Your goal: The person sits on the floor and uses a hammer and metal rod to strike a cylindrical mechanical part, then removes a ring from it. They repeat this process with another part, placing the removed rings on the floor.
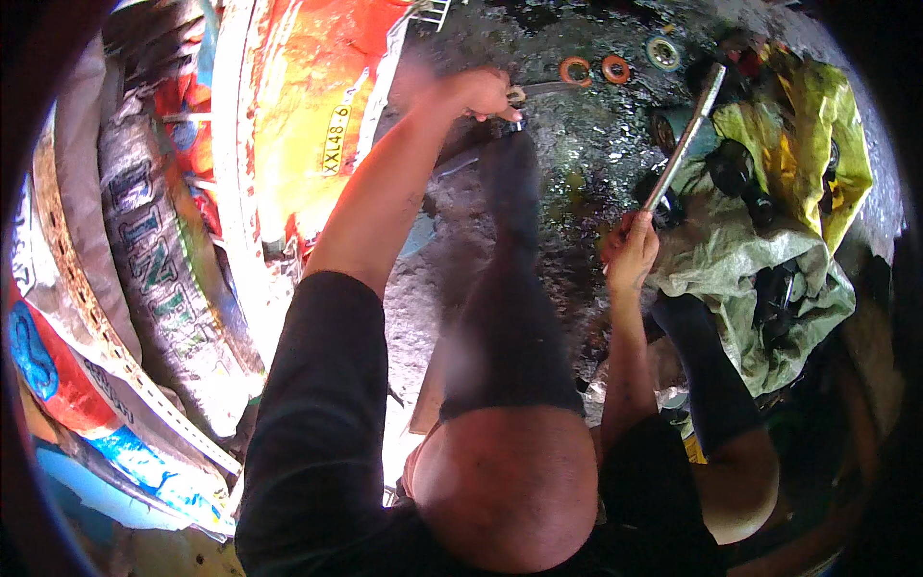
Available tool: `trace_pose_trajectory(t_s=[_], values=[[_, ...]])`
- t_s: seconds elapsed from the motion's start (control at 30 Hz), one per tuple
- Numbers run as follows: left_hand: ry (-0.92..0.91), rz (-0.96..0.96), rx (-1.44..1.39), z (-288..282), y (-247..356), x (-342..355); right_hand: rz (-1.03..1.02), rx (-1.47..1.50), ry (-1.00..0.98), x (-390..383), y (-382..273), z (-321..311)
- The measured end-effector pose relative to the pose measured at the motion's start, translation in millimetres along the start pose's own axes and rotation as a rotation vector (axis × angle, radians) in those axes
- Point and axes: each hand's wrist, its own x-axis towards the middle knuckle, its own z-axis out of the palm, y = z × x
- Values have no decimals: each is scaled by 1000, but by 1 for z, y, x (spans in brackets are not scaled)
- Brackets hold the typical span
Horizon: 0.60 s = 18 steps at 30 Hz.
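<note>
My left hand (486, 94) is closed at the upper middle, on a small pale handle (516, 95) of a flat tool whose greyish blade (558, 88) points right. Just below my fingers is a small shiny metal piece (517, 125), too small to make out, near my outstretched left foot. My right hand (630, 245) grips a long silver metal bar (685, 135), slanted up to the right. Beyond my hands, two orange rings (615, 69) and a pale ring-shaped part (663, 54) lie on the dark, glittering ground (586, 144).
Red, yellow and white printed sheets and sacks (163, 250) fill the left side. At right, a pale green woven sack (740, 269) and a yellow one (832, 115) hold or surround dark parts. A teal cylinder (673, 130) lies beside them. My bent legs occupy the lower middle.
</note>
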Motion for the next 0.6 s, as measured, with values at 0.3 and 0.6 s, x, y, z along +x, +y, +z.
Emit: trace_pose_trajectory(t_s=[0.3, 0.6], values=[[404, -122, -20, 47, -52, -55, 28, -57, -57, -5, 7, 6], [355, 24, -39, 69, -43, -68, 30, -100, -129, -17, 6, 17]])
